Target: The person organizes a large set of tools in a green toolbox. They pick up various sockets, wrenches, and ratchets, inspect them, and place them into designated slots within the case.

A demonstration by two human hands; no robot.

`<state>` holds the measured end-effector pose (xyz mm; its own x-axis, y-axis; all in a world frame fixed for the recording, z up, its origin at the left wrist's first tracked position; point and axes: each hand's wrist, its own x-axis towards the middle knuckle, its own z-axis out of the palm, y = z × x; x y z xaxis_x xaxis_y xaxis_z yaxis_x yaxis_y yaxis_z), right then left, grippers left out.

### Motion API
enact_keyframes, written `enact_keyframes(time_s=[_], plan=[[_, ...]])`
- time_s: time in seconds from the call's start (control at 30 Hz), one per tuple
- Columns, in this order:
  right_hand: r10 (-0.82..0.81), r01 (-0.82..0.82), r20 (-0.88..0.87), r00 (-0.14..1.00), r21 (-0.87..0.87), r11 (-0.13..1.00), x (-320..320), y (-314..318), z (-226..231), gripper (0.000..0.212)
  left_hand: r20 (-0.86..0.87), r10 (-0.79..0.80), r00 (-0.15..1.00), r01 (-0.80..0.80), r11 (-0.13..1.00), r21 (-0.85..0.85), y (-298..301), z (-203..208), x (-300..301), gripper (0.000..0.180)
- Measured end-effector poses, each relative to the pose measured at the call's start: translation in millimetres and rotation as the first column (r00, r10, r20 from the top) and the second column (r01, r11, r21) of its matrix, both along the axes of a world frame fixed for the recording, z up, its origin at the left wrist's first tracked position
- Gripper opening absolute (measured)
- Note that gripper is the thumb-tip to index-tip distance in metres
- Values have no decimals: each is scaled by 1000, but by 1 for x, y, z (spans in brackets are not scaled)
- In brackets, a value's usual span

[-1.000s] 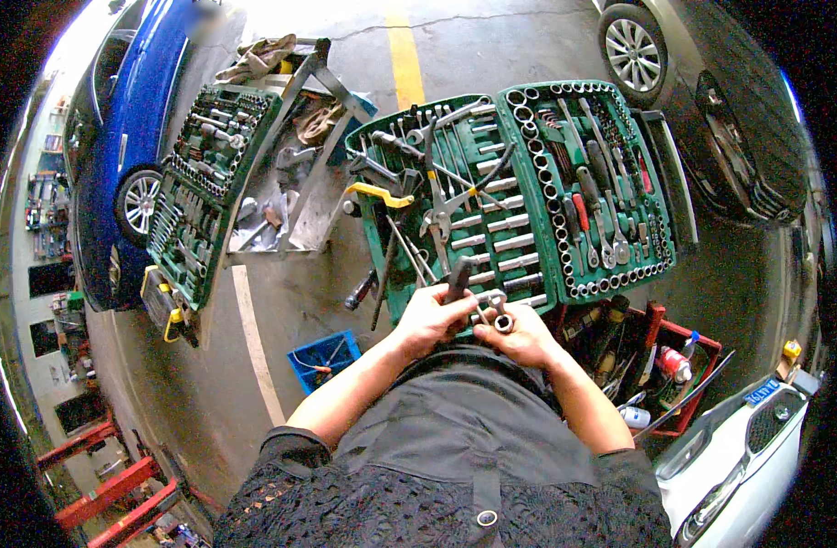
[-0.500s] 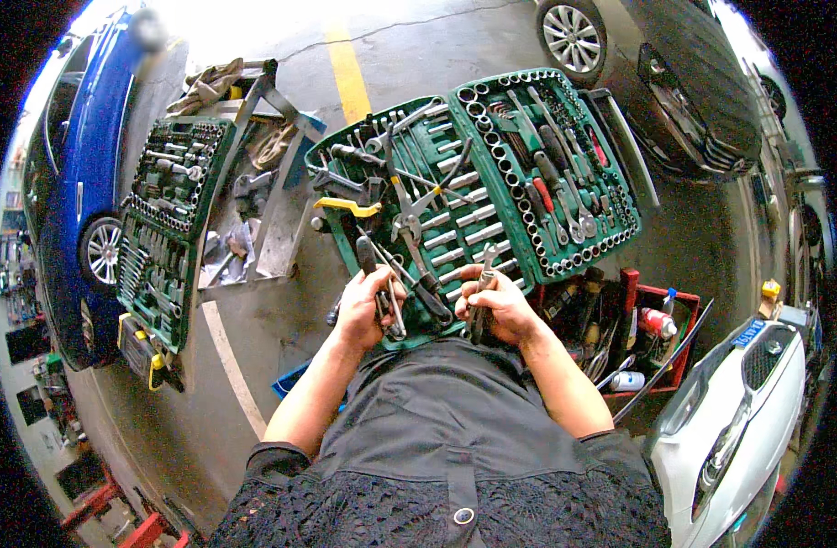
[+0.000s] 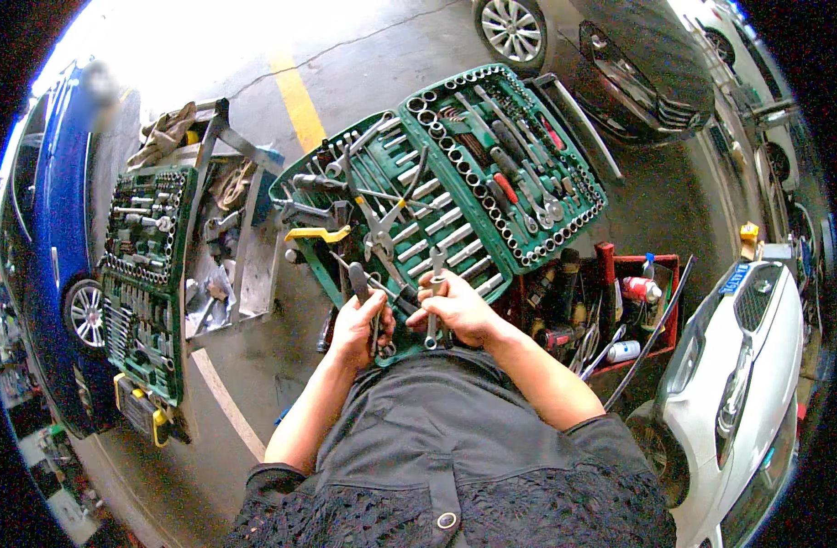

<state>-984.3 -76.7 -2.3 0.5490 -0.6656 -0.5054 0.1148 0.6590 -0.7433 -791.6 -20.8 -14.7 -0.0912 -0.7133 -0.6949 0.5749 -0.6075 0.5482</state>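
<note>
My left hand (image 3: 352, 331) is closed around several tools: a dark-handled tool (image 3: 358, 281), perhaps a screwdriver, points away from me, and metal wrenches (image 3: 386, 349) stick out below the fingers. Close on its right, my right hand (image 3: 464, 310) grips a combination wrench (image 3: 430, 342) by the shaft, its ring end toward me; a second wrench may lie along it. Both hands are over the near edge of an open green tool case (image 3: 507, 294). Loose pliers (image 3: 380, 230) and a yellow-handled tool (image 3: 318, 234) lie on the case's left half.
Sockets and drivers fill the case's right half. Another green tool set (image 3: 146, 274) stands at left beside a metal cart (image 3: 258, 265). At right is a red tool box (image 3: 605, 265) with spray cans (image 3: 624, 351). Blue (image 3: 60, 201), dark (image 3: 642, 91) and white (image 3: 733, 393) cars surround me.
The whole view has swung, so the case and carts sit further left in the picture. My right hand has come closer to my left, wrench still in it.
</note>
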Motion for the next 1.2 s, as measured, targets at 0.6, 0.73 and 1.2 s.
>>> enact_keyframes(time_s=[0.6, 0.73, 1.2], plan=[[155, -502, -626, 764, -427, 752, 10, 24, 29, 34, 284, -141, 948, 149, 989, -6, -14, 34, -27, 17], [76, -554, -668, 740, -542, 632, 17, 27, 31, 41, 390, -232, 891, 254, 967, -7, -18, 28, -19, 30], [108, -156, -197, 974, -247, 956, 9, 30, 5, 14, 130, 256, 958, -248, 966, -79, 13, 40, 38, 22]])
